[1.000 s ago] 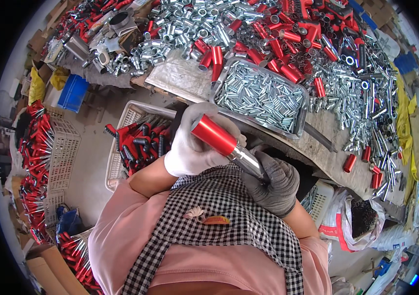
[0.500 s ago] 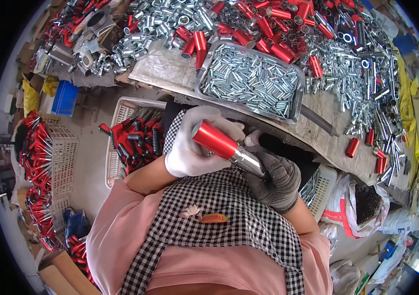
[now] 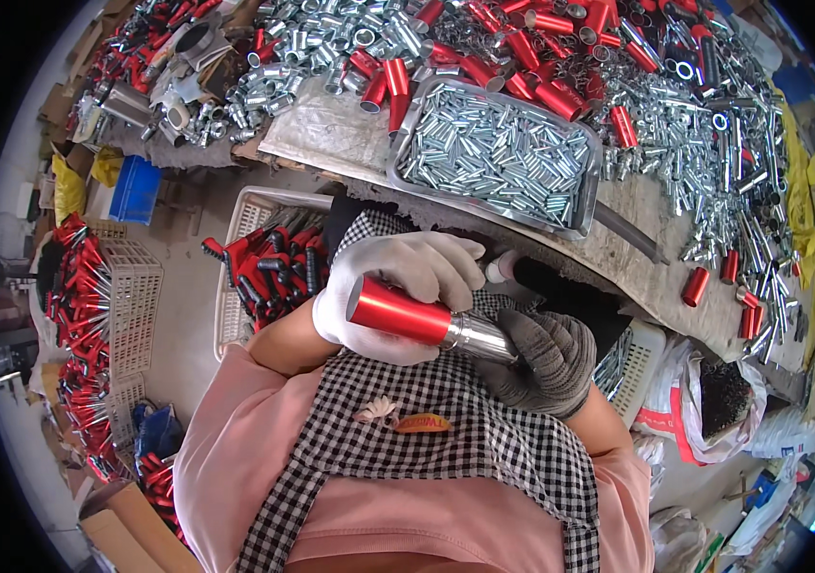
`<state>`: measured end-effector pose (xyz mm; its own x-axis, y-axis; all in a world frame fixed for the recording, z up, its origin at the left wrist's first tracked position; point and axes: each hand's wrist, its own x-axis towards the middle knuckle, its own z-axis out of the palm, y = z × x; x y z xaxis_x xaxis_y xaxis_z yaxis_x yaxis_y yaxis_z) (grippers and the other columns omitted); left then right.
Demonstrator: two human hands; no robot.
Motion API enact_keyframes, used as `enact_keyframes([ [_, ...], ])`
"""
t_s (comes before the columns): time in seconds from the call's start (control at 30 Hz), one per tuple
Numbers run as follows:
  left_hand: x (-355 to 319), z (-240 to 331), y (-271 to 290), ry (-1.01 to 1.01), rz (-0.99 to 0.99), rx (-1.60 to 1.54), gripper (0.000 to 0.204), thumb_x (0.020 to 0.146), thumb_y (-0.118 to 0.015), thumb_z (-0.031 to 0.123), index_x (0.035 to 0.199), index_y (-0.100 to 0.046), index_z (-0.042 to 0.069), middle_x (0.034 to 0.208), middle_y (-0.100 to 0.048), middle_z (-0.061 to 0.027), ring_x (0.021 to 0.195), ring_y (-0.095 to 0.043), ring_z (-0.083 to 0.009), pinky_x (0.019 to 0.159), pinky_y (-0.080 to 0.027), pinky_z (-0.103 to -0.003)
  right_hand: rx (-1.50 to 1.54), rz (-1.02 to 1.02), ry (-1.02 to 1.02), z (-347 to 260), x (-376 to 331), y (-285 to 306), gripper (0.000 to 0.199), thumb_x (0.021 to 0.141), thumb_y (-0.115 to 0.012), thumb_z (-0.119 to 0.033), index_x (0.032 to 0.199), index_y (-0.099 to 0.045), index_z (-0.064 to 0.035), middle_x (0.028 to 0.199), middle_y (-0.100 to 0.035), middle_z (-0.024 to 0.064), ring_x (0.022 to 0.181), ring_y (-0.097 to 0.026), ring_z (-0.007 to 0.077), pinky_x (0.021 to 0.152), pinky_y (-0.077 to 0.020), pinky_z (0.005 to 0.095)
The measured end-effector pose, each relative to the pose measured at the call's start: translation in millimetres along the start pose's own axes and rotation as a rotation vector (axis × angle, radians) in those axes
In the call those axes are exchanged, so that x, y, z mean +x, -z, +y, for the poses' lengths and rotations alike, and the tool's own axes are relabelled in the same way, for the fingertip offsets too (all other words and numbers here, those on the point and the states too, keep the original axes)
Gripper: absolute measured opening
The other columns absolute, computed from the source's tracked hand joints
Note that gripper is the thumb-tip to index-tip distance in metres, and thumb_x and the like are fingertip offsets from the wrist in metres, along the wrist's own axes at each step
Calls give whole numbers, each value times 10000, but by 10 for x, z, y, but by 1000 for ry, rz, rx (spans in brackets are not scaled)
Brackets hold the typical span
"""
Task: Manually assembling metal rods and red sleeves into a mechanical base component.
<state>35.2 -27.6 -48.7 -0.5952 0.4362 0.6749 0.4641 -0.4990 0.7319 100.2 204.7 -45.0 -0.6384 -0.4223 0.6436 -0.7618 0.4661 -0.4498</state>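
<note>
In front of my chest I hold a red metal tube (image 3: pixel 398 313) with a silver metal sleeve (image 3: pixel 479 338) at its right end. My left hand (image 3: pixel 384 277), in a white glove, wraps round the red part, its fingers curled over the top. The grey-gloved right hand (image 3: pixel 546 358) grips the far end of the silver sleeve, covering its tip. The tube lies nearly level, its red end slightly higher on the left. Beyond my hands, a metal tray (image 3: pixel 587 181) full of short silver pins stands on the workbench.
Piles of silver fittings (image 3: pixel 331 43) and red tubes (image 3: pixel 522 48) cover the bench (image 3: pixel 321 129). White crates (image 3: pixel 135 306) with red-and-black handled parts stand at the left. A crate (image 3: pixel 642 372) and a white sack (image 3: pixel 675 411) are at the right.
The tube has tilted from a steep slant to nearly level, its red end dropping to the left. My left fingers have shifted over it; the right hand still grips the silver end.
</note>
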Motion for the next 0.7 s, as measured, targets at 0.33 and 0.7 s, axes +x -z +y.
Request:
enact_keyframes([
  [0.33, 105, 74, -12, -27, -198, 198, 339, 697, -813, 177, 951, -643, 32, 945, -693, -164, 953, -645, -367, 1007, -441, -532, -70, -30, 82, 15, 8, 33, 585, 668, -844, -258, 1143, -636, 12, 863, -650, 76, 604, -595, 220, 531, -464, 328],
  [0.7, 77, 120, -22, 36, -58, 274, 434, 611, -840, 86, 1000, -655, 28, 1029, -670, -135, 967, -656, -327, 948, -500, -484, -80, -19, 63, 14, -11, 46, 555, 683, -841, -257, 1123, -634, 12, 868, -659, 98, 606, -602, 227, 529, -472, 331],
])
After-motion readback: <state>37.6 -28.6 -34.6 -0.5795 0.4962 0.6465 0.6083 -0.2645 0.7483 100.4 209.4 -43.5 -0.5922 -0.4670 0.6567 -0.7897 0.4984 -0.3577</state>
